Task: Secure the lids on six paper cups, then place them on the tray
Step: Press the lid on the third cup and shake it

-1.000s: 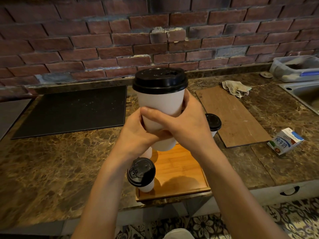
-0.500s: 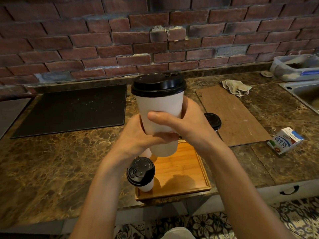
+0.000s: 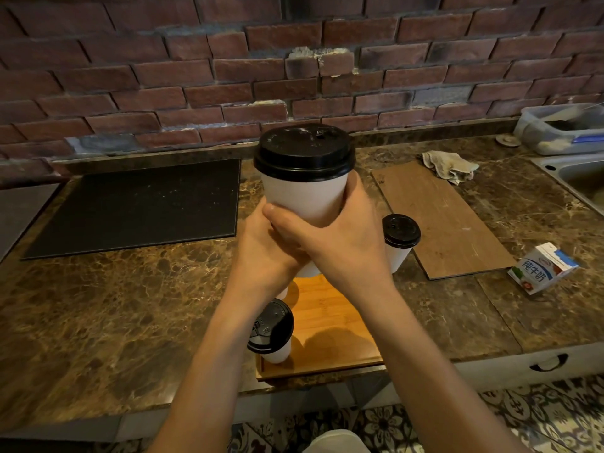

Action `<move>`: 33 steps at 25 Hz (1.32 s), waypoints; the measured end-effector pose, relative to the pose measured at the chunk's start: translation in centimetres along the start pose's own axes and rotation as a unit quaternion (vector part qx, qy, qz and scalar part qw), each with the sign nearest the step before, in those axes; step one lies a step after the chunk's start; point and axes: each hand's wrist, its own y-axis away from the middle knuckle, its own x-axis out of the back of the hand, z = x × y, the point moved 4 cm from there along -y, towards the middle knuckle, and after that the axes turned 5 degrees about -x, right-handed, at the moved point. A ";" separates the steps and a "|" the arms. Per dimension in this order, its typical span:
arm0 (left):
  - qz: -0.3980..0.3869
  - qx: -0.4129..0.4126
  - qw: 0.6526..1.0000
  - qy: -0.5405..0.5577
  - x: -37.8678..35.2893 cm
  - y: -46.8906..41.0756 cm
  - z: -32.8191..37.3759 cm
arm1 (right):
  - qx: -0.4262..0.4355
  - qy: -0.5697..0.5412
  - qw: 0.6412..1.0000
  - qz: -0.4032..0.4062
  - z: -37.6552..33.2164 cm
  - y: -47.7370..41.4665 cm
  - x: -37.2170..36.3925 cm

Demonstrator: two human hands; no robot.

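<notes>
A white paper cup (image 3: 304, 199) with a black lid (image 3: 304, 152) is held up in front of me, above the wooden tray (image 3: 330, 322). My left hand (image 3: 261, 250) grips its lower part from the left, and my right hand (image 3: 343, 243) wraps round it from the right, the thumb lying over the left hand's fingers. A lidded cup (image 3: 273, 331) stands at the tray's near left corner. Behind my left wrist a bit of another white cup (image 3: 283, 292) shows. One more lidded cup (image 3: 400, 238) stands on the counter just right of the tray's far end.
A black mat (image 3: 137, 207) lies on the marble counter at the left. A brown board (image 3: 438, 217) with a rag (image 3: 449, 166) at its far end lies to the right, a milk carton (image 3: 541, 268) beyond it. A sink (image 3: 578, 178) and a plastic tub (image 3: 562, 127) sit far right.
The cup in both hands has come down a little and tilted slightly toward me, so more of the lid's top shows. The other cups stand where they were.
</notes>
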 end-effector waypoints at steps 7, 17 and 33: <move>-0.018 0.004 1.000 0.020 0.1 0.0 -0.6 | 0.005 -0.002 1.000 -0.017 -0.1 -0.7 0.5; -0.125 0.073 0.980 0.138 0.7 0.2 -0.3 | -0.011 -0.078 0.986 -0.148 0.3 -1.6 1.5; -0.044 0.060 0.993 0.094 0.5 0.0 -0.5 | 0.008 -0.023 0.993 -0.116 -0.3 -1.7 1.1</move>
